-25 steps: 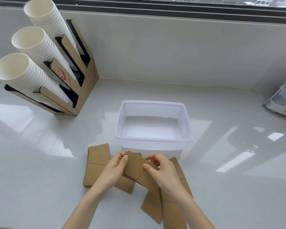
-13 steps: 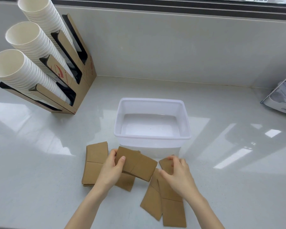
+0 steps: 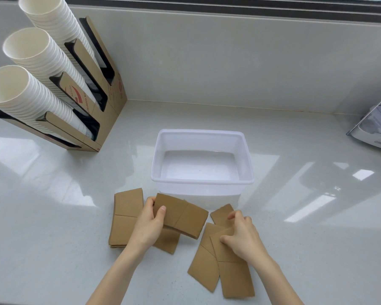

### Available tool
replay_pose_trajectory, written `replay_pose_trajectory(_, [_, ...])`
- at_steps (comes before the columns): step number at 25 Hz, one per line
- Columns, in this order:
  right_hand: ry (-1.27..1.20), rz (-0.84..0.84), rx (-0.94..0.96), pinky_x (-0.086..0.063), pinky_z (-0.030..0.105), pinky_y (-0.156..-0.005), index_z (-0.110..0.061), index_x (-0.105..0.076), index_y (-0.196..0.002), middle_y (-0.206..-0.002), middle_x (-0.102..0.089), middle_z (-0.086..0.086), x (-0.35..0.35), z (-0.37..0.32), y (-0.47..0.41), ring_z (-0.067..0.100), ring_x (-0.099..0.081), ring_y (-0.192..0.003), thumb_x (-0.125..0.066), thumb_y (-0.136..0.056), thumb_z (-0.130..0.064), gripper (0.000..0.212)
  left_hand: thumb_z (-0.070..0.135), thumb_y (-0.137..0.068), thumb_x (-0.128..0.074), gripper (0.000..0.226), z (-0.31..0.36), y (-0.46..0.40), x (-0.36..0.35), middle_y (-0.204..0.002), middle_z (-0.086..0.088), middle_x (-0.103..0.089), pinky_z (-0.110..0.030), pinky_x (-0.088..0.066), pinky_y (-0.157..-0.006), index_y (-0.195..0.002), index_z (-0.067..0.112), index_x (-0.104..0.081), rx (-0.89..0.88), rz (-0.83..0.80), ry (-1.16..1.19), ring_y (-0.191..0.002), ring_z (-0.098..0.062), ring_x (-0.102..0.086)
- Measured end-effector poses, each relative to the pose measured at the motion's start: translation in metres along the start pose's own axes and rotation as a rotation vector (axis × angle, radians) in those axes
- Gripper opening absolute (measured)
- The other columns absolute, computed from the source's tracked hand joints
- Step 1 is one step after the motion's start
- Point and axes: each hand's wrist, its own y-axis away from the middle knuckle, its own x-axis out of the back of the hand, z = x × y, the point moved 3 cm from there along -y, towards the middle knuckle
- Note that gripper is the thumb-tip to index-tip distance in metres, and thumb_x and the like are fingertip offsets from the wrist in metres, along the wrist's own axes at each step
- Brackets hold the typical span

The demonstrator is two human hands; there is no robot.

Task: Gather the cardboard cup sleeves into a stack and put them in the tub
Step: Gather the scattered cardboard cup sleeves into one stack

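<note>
Flat brown cardboard cup sleeves lie on the white counter just in front of an empty translucent tub [image 3: 201, 182]. My left hand [image 3: 149, 223] grips one sleeve [image 3: 182, 215] by its left end and holds it lifted above another sleeve [image 3: 166, 241]. A small pile of sleeves [image 3: 124, 219] lies to the left of that hand. My right hand [image 3: 242, 235] presses down on the top of several overlapping sleeves [image 3: 234, 276] fanned out at the right, fingers curled over their upper edge.
A cardboard dispenser [image 3: 101, 89] holds three slanted stacks of white paper cups [image 3: 29, 93] at the back left. A clear plastic object [image 3: 376, 128] sits at the right edge. A wall and window sill run behind the tub.
My right hand let go of the lifted sleeve and moved right onto the fanned sleeves. My left hand now holds that sleeve alone, level and slightly lower.
</note>
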Motion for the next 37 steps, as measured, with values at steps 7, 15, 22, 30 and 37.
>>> replay_pose_trajectory(7, [-0.486, 0.036, 0.117, -0.043, 0.014, -0.064, -0.024, -0.054, -0.099, -0.079, -0.059, -0.005, 0.024, -0.009, 0.0, 0.011, -0.057, -0.075, -0.062, -0.078, -0.004, 0.03, 0.017, -0.094, -0.036, 0.018, 0.003, 0.001, -0.003, -0.101, 0.009, -0.058, -0.019, -0.037, -0.077, -0.109, 0.019, -0.045, -0.018, -0.026, 0.002, -0.096, -0.006, -0.052])
replay_pose_trajectory(15, [-0.55, 0.044, 0.362, -0.049, 0.013, -0.07, -0.031, -0.057, -0.086, -0.076, -0.066, -0.008, 0.035, -0.066, 0.0, 0.007, -0.064, -0.074, -0.065, -0.077, -0.007, 0.027, 0.017, -0.095, -0.033, 0.018, 0.007, 0.01, -0.022, -0.105, 0.0, -0.063, -0.026, -0.044, -0.087, -0.096, 0.026, -0.049, 0.009, -0.188, 0.051, -0.1, -0.012, -0.058])
replay_pose_trajectory(22, [-0.442, 0.049, 0.443, -0.041, 0.005, -0.063, -0.028, -0.056, -0.082, -0.075, -0.063, -0.013, 0.012, -0.085, -0.003, 0.002, -0.057, -0.074, -0.061, -0.077, -0.008, 0.022, 0.019, -0.093, -0.039, 0.016, 0.009, 0.013, -0.031, -0.1, 0.003, -0.058, -0.028, -0.042, -0.088, -0.104, 0.025, -0.049, -0.02, -0.275, 0.034, -0.098, -0.012, -0.053])
replay_pose_trajectory(30, [-0.386, 0.144, 0.348, -0.042, 0.007, -0.062, -0.023, -0.059, -0.09, -0.09, -0.063, -0.006, 0.013, -0.055, -0.01, 0.005, -0.056, -0.078, -0.054, -0.086, -0.021, 0.007, 0.017, -0.093, -0.04, 0.018, 0.009, 0.013, -0.02, -0.1, 0.008, -0.059, -0.019, -0.041, -0.077, -0.11, 0.019, -0.045, -0.007, -0.141, 0.016, -0.094, -0.006, -0.055])
replay_pose_trajectory(37, [0.24, 0.103, -0.062, -0.038, 0.035, -0.092, -0.009, -0.041, -0.117, -0.121, -0.041, 0.013, 0.012, 0.007, -0.008, 0.03, -0.041, -0.115, -0.058, -0.081, -0.037, 0.049, 0.02, -0.095, -0.036, 0.026, 0.008, 0.008, -0.009, -0.106, 0.005, -0.055, -0.027, -0.035, -0.085, -0.12, 0.017, -0.041, 0.054, -0.043, 0.029, -0.099, -0.013, -0.051])
